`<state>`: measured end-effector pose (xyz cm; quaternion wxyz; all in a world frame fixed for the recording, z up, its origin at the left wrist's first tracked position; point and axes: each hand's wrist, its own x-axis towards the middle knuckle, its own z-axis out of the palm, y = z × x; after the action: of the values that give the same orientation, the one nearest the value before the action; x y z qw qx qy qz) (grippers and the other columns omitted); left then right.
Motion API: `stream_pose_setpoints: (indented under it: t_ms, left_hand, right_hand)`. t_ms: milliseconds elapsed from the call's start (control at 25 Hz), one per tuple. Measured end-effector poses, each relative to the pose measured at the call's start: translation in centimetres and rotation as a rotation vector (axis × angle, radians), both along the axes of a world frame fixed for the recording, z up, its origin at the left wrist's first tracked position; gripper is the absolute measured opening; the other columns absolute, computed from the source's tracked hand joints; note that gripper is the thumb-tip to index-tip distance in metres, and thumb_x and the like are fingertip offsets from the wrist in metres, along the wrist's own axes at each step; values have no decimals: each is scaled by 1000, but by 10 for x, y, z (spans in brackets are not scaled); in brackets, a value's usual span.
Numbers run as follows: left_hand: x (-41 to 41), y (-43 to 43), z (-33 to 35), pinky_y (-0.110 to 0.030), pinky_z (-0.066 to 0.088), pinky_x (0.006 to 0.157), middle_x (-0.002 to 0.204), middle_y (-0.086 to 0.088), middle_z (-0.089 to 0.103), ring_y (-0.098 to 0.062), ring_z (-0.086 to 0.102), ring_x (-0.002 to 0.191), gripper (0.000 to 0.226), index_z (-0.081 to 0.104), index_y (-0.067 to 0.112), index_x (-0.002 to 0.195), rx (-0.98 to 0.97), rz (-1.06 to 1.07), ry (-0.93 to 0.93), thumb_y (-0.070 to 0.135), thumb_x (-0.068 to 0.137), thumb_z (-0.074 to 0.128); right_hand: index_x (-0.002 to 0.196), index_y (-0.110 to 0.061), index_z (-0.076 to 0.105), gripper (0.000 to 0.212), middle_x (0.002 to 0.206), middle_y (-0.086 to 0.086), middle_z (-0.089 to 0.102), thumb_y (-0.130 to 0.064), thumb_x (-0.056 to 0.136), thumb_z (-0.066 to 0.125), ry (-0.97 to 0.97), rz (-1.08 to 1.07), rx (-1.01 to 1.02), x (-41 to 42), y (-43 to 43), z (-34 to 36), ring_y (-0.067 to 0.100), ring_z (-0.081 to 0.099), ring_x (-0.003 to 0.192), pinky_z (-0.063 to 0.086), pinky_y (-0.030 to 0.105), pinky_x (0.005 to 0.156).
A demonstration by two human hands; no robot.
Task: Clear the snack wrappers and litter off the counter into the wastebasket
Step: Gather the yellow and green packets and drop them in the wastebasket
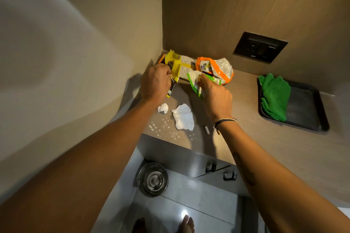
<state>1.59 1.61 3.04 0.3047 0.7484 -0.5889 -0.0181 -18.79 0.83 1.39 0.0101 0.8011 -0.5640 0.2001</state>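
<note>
a yellow wrapper (175,66) is pinched in the left hand (155,81) and a green wrapper (195,83) is gripped in the right hand (216,94), at 12 o'clock in the counter (246,138) corner. 1 orange wrapper (216,68) lies behind. 2 crumpled tissues (182,117) lie at 6 o'clock by the front edge. 1 steel wastebasket (152,178) stands on the floor below.

left hand (155,81) gripping yellow wrapper (174,64), right hand (217,96) green wrapper (195,83)

Walls (208,15) close in just beyond both hands; tissues (183,117) lie just behind them; bare counter (244,98) opens right of the right hand (216,96)
</note>
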Motion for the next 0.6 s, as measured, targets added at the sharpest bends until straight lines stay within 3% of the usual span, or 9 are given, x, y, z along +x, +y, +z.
stream_pose_setpoints:
  t_ms: [80,240,400,520,600]
  left_hand:
    - [0,23,10,-29,39,64,96,-5,78,-29,69,84,8,76,13,87,-109,28,94,19,90,72]
    - [-2,79,23,-33,52,64,97,-6,78,-25,69,82,8,77,10,91,-302,67,268,15,89,71]
    - [9,161,7,-35,51,65,90,-7,75,-26,66,78,2,74,8,86,-353,158,308,11,86,73]
    - [15,227,-32,-38,52,64,88,-5,73,-25,65,76,5,72,9,84,-304,215,392,10,87,76]
    - [16,264,-63,-39,52,60,90,-4,72,-23,64,71,5,72,10,86,-259,242,439,12,89,76]
  right_hand:
    - [144,-18,60,50,113,18,78,-17,95,73,-86,18,-79,9,21,13,45,75,85,51,39,58]
    - [134,-11,70,43,107,16,81,-12,91,77,-261,59,-279,25,77,17,38,77,78,54,33,53]
    - [135,-6,69,42,121,15,78,-29,106,49,-428,194,-215,40,151,-7,33,79,98,63,39,74]
    - [140,-7,66,35,133,13,74,-21,109,54,-409,376,-183,41,202,-38,28,76,115,64,41,94]
    - [143,-9,63,37,141,9,70,-18,107,62,-358,486,-152,37,229,-63,23,71,126,57,34,106]
